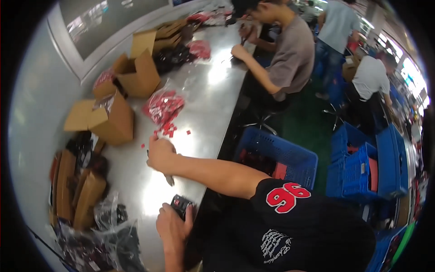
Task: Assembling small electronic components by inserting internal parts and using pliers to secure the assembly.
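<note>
My left hand (pixel 171 225), low in the view, is closed around a small black boxy part (pixel 181 204) with a red spot on it, held just above the metal tabletop. My right arm reaches across the table, and my right hand (pixel 161 153) is at the edge of a scatter of small red square pieces (pixel 169 129). Its fingers are curled round a slim tool, whose dark grey end (pixel 169 180) sticks out below the palm; its kind cannot be made out. Just beyond the loose pieces lies a clear plastic bag (pixel 164 105) full of red pieces.
Open cardboard boxes (pixel 115 119) line the table's left side, with bags of black parts (pixel 115 240) nearer. A co-worker (pixel 292 54) sits farther along the table's right edge. A blue crate (pixel 290 152) stands beside the table, and more blue crates (pixel 360 170) are stacked at right.
</note>
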Motion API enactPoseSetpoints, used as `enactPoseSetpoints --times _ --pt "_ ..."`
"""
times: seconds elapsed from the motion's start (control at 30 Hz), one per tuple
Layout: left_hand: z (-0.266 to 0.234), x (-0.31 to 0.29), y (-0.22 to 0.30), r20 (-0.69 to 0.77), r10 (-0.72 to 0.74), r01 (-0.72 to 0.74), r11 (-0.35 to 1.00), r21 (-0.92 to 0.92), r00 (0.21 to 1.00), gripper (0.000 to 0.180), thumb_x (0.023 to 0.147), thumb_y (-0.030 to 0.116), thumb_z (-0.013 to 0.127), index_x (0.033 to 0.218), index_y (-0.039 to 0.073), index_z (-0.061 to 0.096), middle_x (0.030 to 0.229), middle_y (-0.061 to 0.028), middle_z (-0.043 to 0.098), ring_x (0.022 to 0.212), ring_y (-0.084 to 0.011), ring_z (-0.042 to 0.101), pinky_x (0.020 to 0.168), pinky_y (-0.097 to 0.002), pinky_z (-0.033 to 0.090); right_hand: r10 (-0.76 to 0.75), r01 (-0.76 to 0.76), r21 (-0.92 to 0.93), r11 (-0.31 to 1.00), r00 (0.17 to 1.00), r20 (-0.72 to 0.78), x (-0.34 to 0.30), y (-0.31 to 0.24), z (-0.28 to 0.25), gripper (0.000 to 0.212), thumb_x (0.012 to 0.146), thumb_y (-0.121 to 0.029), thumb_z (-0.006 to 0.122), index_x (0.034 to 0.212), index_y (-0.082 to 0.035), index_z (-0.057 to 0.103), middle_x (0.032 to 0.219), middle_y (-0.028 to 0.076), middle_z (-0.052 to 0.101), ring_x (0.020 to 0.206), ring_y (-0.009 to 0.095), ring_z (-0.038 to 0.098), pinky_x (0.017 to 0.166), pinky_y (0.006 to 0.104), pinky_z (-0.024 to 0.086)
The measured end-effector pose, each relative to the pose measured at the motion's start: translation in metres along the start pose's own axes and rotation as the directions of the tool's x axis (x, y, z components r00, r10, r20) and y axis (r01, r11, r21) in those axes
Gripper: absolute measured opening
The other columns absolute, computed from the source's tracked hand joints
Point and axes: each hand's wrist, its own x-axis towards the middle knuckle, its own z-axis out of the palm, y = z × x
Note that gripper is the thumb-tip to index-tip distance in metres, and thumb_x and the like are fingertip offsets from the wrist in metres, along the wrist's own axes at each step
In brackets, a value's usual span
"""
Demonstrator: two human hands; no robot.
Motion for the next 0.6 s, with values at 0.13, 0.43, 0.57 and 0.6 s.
enactPoseSetpoints --times 0.13,0.43,0.57,0.6 --pt "0.0 -0.002 -0.007 0.01 -0.043 0.043 0.999 -0.002 0.999 0.06 0.088 0.051 0.066 0.097 -0.007 0.051 0.09 -0.0298 0.062 0.082 -0.0468 0.064 0.072 -0.0513 0.052 -0.16 0.154 0.092 0.984 0.984 0.072 -0.042 -0.005 -0.033 0.063 0.081 -0.029 0.066 0.125 0.012 0.051 0.109 0.023 0.067 0.093 0.032 0.07 0.078 0.0364 0.057" --pt "0.003 0.004 -0.009 -0.037 -0.009 0.008 1.0 -0.025 0.999 0.054 0.089 0.045 0.067 0.095 -0.006 0.051 0.087 -0.0287 0.061 0.082 -0.048 0.061 0.072 -0.0533 0.048 -0.219 0.311 0.948 0.066 0.932 -0.29 -0.08 0.032 -0.054 0.037 0.097 -0.032 0.062 0.122 -0.006 0.057 0.091 0.003 0.059 0.079 0.01 0.055 0.066 0.0298 0.049" --pt "0.0 -0.002 -0.011 -0.015 -0.041 0.04 0.999 -0.037 0.999 0.053 0.088 0.043 0.069 0.095 -0.005 0.05 0.087 -0.0289 0.061 0.083 -0.0497 0.061 0.074 -0.0541 0.048 -0.235 0.243 0.967 -0.079 0.938 -0.255 -0.089 0.034 -0.055 0.044 0.103 -0.048 0.054 0.122 -0.008 0.058 0.087 0.001 0.057 0.077 0.008 0.056 0.062 0.0254 0.048" --pt "-0.001 -0.003 -0.012 0.008 -0.072 0.072 0.997 -0.017 0.997 0.055 0.087 0.045 0.069 0.096 -0.005 0.05 0.089 -0.0274 0.061 0.084 -0.048 0.061 0.074 -0.0532 0.049 -0.249 0.125 0.982 -0.143 0.956 -0.158 -0.09 0.033 -0.049 0.045 0.104 -0.049 0.051 0.122 -0.008 0.058 0.087 0.001 0.058 0.076 0.009 0.058 0.062 0.0248 0.048"
